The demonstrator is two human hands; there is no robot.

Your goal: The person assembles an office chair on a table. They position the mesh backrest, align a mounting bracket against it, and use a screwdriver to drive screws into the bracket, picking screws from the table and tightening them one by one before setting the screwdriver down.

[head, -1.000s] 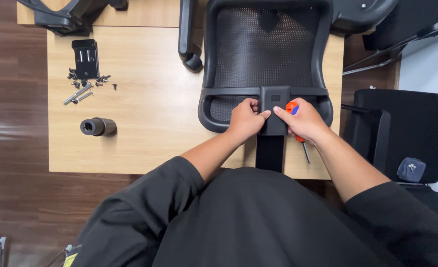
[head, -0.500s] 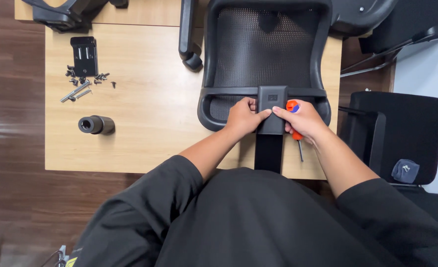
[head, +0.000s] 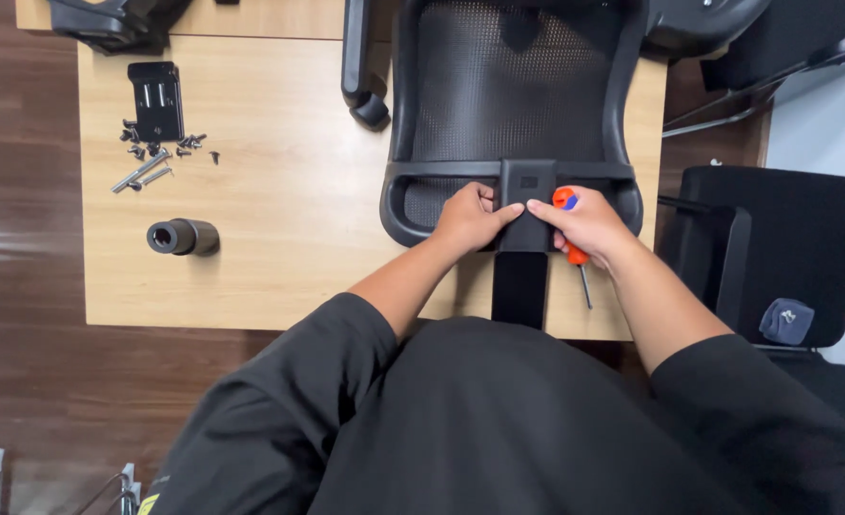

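Observation:
A black mesh chair back (head: pixel 518 86) lies flat on a light wooden table (head: pixel 279 238). A black bracket post (head: pixel 525 191) sits at its lower rim, with a black upright bar (head: pixel 519 286) below it. My left hand (head: pixel 468 217) grips the lower frame and the left side of the bracket. My right hand (head: pixel 589 224) presses the bracket's right side while holding an orange-handled screwdriver (head: pixel 569 205), its metal shaft pointing toward me.
Loose screws and bolts (head: pixel 155 157) lie beside a small black plate (head: pixel 157 100) at the table's far left. A black cylinder (head: pixel 184 236) lies nearer me. A black armrest (head: pixel 357 67) rests left of the chair back. A black seat cushion (head: pixel 784 248) stands right.
The hands stay on the bracket almost unmoved. My view has drifted slightly, so the table parts sit a little further left.

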